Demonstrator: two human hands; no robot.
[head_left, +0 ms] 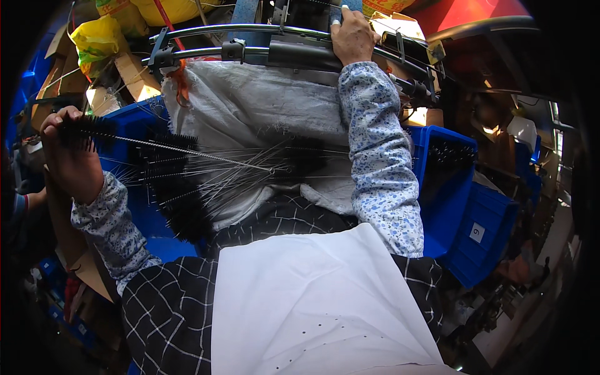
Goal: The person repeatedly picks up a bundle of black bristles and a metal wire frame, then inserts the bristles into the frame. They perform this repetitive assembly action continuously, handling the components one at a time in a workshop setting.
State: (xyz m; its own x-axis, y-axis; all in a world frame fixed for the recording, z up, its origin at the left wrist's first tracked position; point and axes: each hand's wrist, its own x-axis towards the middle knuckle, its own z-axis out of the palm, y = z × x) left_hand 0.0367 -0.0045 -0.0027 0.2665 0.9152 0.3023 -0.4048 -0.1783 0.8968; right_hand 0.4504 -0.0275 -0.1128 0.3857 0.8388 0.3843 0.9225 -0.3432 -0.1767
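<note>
One brush [94,129] held, many piled

The left hand [74,159] grasps it by the bristled end, left of the brush pile [178,178]. The right hand [354,39] is at the metal rails [256,27] — I cannot tell its grip. I judge much work remains; nothing shows what is finished.

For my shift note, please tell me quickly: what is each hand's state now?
Left hand: closed on the bristled end of a black wire brush.
Right hand: over the metal rails; its grip cannot be told.

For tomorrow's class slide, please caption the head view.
Left hand holding a black brush, right hand at the metal rails.
</note>
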